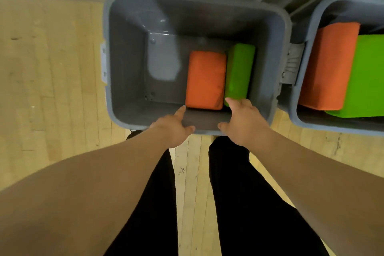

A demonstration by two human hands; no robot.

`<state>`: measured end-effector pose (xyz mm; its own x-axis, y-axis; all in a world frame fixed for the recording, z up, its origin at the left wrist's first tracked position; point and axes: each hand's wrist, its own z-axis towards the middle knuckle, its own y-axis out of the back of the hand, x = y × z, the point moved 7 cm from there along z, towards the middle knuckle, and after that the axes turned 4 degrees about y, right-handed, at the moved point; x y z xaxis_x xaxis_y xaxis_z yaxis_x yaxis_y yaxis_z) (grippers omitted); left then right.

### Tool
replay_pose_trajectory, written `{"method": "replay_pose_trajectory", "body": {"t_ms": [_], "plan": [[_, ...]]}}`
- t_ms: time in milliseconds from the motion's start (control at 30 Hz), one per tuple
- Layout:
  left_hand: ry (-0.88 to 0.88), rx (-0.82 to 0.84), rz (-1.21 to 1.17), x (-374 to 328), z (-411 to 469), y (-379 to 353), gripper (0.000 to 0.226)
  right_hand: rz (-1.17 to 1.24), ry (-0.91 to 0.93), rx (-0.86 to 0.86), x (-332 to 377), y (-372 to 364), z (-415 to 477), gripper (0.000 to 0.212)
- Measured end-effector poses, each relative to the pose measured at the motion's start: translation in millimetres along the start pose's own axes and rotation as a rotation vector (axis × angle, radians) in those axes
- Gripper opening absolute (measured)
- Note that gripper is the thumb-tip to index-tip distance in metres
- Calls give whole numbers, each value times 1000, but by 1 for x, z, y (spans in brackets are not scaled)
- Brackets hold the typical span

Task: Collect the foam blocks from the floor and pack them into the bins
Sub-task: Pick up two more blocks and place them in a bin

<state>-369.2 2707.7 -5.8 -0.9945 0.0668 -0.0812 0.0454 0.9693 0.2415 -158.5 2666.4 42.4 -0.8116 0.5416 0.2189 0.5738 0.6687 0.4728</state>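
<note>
Bare forearms are seen reaching forward over black trousers (239, 193) and a wooden floor (52, 68). Left hand (176, 129) and right hand (243, 122) are held at the near rim of the grey bin (116, 97), fingers extended and relaxed; nothing is gripped by either. The left forefinger is directed at the near left corner of the orange foam block (204, 80), and the right fingertips lie at the near end of the green foam block (239, 70). Actual contact cannot be confirmed.

Both blocks are laid flat on the bin's bottom, side by side and touching, close to the right wall. Grey bottom shows to their left. A second bin (295, 110) stands just beside the first on the right, holding a larger orange block (328, 66) and a larger green block (365, 75).

The step in hand is judged to be the squaring of the pair. It is recommended that both blocks be pressed flat and pushed tight against the right wall with their ends aligned. Free space is thereby kept in one piece on the left, where further blocks can be laid in the same orientation.
</note>
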Motion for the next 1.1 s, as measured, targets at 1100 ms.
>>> {"method": "replay_pose_trajectory", "body": {"t_ms": [1100], "plan": [[-615,-531,1188,37,-500,-8,96,604,-609,-371,75,-185,-585,92]]}}
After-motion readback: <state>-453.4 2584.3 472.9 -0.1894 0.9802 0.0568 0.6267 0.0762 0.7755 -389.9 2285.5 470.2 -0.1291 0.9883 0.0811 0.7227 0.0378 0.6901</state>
